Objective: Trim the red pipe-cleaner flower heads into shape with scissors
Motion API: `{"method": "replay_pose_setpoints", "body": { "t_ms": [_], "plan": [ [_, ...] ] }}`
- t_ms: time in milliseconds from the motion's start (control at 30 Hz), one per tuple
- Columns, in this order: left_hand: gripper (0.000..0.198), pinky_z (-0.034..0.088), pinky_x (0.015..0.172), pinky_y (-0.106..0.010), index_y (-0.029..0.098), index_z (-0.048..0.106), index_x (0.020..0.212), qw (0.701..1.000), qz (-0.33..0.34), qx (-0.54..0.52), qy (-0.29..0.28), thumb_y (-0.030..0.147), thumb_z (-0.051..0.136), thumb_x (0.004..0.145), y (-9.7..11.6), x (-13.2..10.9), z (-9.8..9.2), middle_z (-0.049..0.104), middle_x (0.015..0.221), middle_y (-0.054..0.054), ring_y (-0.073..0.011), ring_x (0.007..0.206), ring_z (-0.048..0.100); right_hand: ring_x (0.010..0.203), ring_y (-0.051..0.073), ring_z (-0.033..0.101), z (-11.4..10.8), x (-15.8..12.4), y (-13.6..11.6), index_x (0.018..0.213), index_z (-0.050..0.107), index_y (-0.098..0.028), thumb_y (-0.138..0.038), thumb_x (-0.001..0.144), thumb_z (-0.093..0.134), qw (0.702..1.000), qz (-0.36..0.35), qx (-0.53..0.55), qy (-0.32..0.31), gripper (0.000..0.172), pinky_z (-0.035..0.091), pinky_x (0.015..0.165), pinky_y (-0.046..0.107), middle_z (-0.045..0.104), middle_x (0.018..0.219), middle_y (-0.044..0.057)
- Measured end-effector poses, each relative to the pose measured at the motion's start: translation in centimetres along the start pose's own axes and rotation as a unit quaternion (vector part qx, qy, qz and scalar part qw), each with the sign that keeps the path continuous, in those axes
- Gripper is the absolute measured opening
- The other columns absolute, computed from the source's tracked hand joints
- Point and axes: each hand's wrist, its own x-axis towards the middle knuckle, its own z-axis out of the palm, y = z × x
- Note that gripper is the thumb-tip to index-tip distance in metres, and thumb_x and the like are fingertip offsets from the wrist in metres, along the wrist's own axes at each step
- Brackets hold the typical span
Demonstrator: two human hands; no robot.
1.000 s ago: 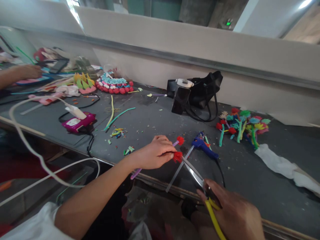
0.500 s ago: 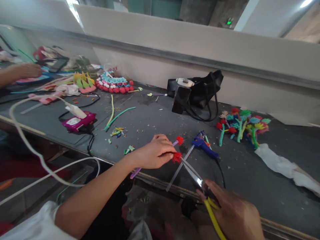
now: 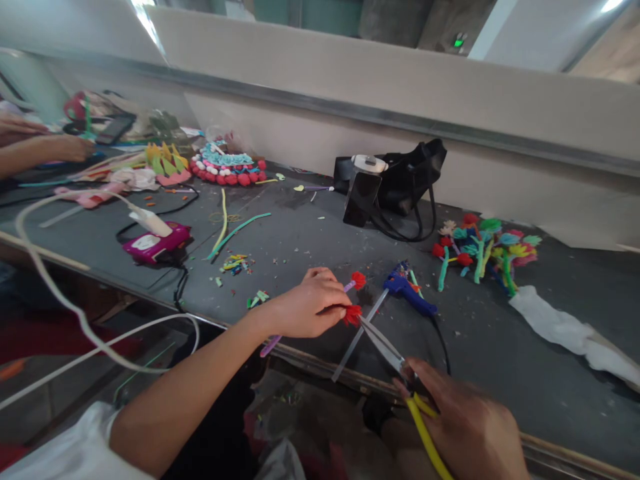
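Near the table's front edge, my left hand (image 3: 313, 308) is closed on a purple pipe-cleaner stem (image 3: 271, 346), whose lower end sticks out below the palm. A red pipe-cleaner flower (image 3: 353, 315) shows at my fingertips, and a second red flower (image 3: 358, 280) sits just beyond them by the stem's upper end. My right hand (image 3: 467, 413) grips long-nose pliers (image 3: 383, 342) with yellow handles. The narrow jaws reach the nearer red flower; whether they pinch a petal is too small to tell. A blue glue gun (image 3: 411, 295) with a clear glue stick (image 3: 361, 339) lies just beyond the pliers.
Bundled pipe-cleaner flowers (image 3: 487, 247) lie at right. A black bag (image 3: 410, 180) and a phone (image 3: 361, 199) stand at the back. Cut scraps (image 3: 236, 265), a magenta power strip (image 3: 157, 243) with a white cable and another person's hand (image 3: 75, 147) are at left.
My hands, the red flowers and the pliers stay almost in place. At far left, the other person's hand has shifted slightly, and a second hand shows there.
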Motion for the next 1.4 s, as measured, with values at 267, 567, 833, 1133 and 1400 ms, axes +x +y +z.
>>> {"method": "replay_pose_setpoints", "body": {
  "t_ms": [267, 567, 833, 1133, 1400],
  "plan": [
    [0.02, 0.029, 0.108, -0.045, 0.019, 0.07, 0.096, 1.0, -0.008, -0.029, -0.004, 0.019, 0.051, 0.093, -0.3, -0.1, -0.1, 0.074, 0.093, -0.004, -0.022, 0.102, 0.056, 0.058, 0.015, 0.071, 0.3, -0.5, 0.2, 0.103, 0.073, -0.026, -0.039, 0.098, 0.043, 1.0, 0.003, 0.009, 0.015, 0.032, 0.047, 0.054, 0.026, 0.08, 0.088, 0.001],
    [0.022, 0.044, 0.09, -0.034, 0.017, 0.069, 0.092, 0.993, -0.02, -0.12, -0.009, 0.024, 0.048, 0.095, -0.4, -0.3, -0.9, 0.069, 0.089, -0.006, -0.0202, 0.092, 0.057, 0.056, 0.018, 0.066, -0.5, 0.9, 0.5, 0.103, 0.074, -0.022, -0.045, 0.1, 0.044, 0.996, 0.001, -0.063, 0.068, 0.038, 0.045, 0.059, 0.031, 0.077, 0.08, 0.005],
    [0.022, 0.04, 0.1, -0.039, 0.018, 0.071, 0.103, 0.994, 0.006, -0.104, 0.022, 0.023, 0.051, 0.094, -0.4, -0.4, -0.8, 0.072, 0.1, -0.008, -0.0218, 0.104, 0.057, 0.048, 0.01, 0.064, 0.8, -0.1, 1.2, 0.103, 0.072, -0.022, -0.051, 0.091, 0.061, 0.98, 0.031, 0.195, -0.029, 0.033, 0.049, 0.048, 0.015, 0.072, 0.064, -0.003],
    [0.023, 0.035, 0.107, -0.04, 0.019, 0.072, 0.095, 0.996, 0.021, -0.077, 0.041, 0.02, 0.05, 0.09, -0.3, -0.2, -0.5, 0.072, 0.09, -0.006, -0.0211, 0.101, 0.059, 0.065, 0.014, 0.072, -0.6, -0.2, 1.0, 0.102, 0.073, -0.025, -0.04, 0.089, 0.059, 0.926, 0.069, 0.33, -0.173, 0.024, 0.055, 0.061, 0.016, 0.077, 0.079, -0.002],
    [0.02, 0.029, 0.111, -0.042, 0.019, 0.071, 0.093, 0.997, 0.035, -0.052, 0.035, 0.017, 0.051, 0.089, -0.4, -0.2, -0.2, 0.072, 0.087, -0.004, -0.0208, 0.1, 0.057, 0.058, 0.013, 0.065, -0.3, -0.6, -0.7, 0.096, 0.072, -0.026, -0.044, 0.088, 0.053, 0.924, 0.13, 0.327, -0.148, 0.027, 0.048, 0.055, 0.019, 0.071, 0.07, -0.005]
  ]
}}
